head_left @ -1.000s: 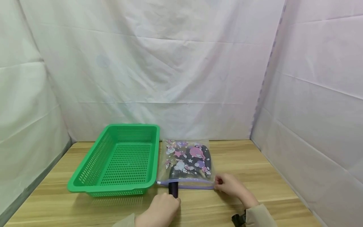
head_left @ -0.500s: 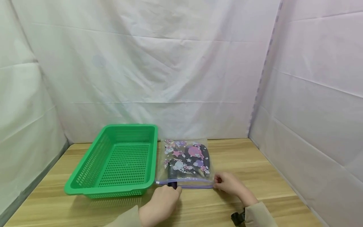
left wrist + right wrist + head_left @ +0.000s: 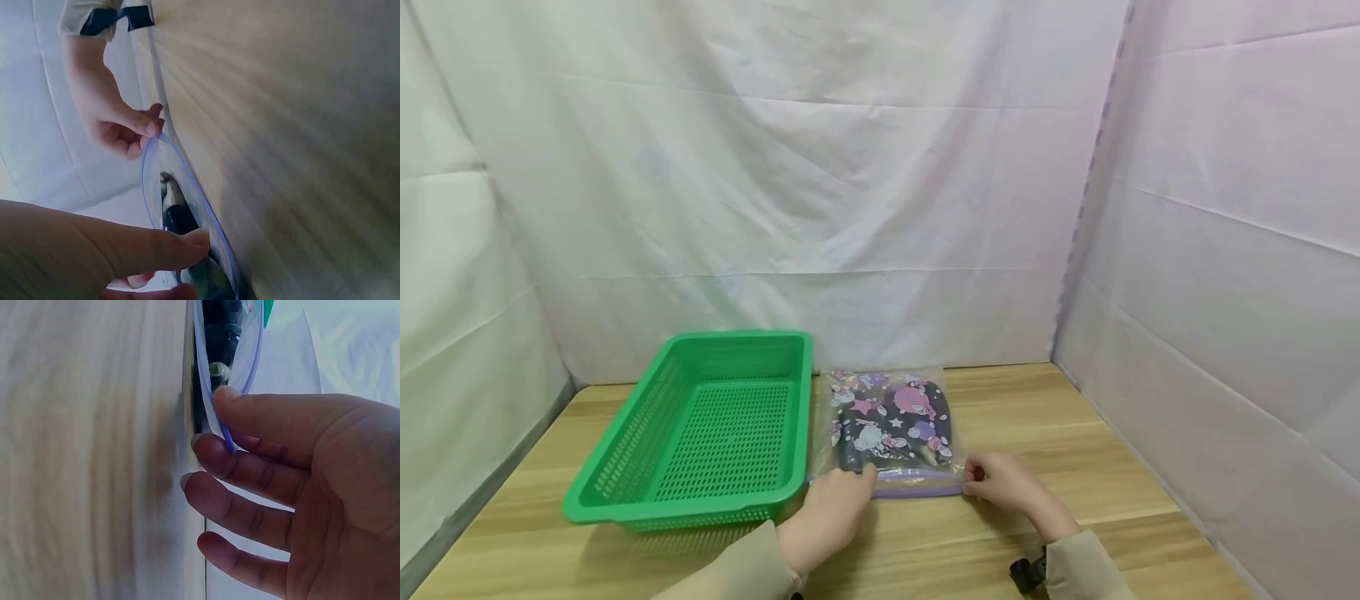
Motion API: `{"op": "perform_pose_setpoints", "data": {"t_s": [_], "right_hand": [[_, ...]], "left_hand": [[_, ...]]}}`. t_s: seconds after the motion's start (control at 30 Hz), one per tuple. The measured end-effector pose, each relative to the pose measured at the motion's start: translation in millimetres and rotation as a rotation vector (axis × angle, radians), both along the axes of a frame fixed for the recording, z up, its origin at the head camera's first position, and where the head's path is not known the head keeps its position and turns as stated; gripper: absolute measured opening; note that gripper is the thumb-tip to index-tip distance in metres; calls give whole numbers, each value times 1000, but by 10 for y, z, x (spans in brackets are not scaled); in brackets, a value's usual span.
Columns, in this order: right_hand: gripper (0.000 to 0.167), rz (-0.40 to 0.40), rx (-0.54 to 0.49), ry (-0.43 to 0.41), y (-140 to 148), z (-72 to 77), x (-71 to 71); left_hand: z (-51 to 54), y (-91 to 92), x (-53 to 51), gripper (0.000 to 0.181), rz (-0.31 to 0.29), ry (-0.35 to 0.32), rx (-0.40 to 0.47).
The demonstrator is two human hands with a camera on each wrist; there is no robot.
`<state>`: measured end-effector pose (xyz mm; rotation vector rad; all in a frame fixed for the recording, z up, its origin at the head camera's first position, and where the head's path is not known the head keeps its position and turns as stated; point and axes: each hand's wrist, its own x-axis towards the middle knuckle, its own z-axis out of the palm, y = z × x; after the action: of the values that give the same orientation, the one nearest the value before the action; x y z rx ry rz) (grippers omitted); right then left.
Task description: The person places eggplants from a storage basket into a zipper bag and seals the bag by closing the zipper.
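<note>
A clear zip bag (image 3: pixel 867 407) printed with pink, white and purple figures lies flat, its purple-edged mouth toward me. Dark eggplants (image 3: pixel 179 215) fill much of it, and a pale stem end shows inside the mouth. My left hand (image 3: pixel 833 512) is at the left part of the mouth, thumb and fingers around the end of a dark eggplant (image 3: pixel 211 279); the hand hides most of that end. At the right corner of the mouth, my right hand (image 3: pixel 1006 485) pinches the purple rim between thumb and index finger, holding the mouth apart.
A green perforated basket (image 3: pixel 574 500) stands just left of the bag on the wooden table (image 3: pixel 970 550). White cloth (image 3: pixel 880 192) hangs behind and along both sides. A dark wrist strap device (image 3: pixel 1028 573) sits at the right sleeve.
My left hand has moved forward to the bag's mouth, pushing the eggplant further inside until its end no longer shows in the head view. My right hand keeps its pinch.
</note>
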<state>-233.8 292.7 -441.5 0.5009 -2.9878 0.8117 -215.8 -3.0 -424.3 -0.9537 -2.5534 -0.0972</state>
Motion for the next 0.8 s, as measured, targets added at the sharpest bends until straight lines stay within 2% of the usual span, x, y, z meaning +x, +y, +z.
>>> {"op": "perform_pose_setpoints", "data": {"t_s": [0.17,0.4,0.63,0.8], "right_hand": [[18,-3,-53,-17,20,0,-3],[16,-28,-75,-21,79,-24,-48],[15,-51,-88,-6,122,-28,-48],[15,-61,-103,-1,147,-15,-45]], "left_hand": [[-26,8,-132,29,6,-13,17],[-19,-22,-251,28,20,-87,48],[-69,-19,-289,26,24,-65,71],[-97,-6,-280,30,34,-95,87]]}}
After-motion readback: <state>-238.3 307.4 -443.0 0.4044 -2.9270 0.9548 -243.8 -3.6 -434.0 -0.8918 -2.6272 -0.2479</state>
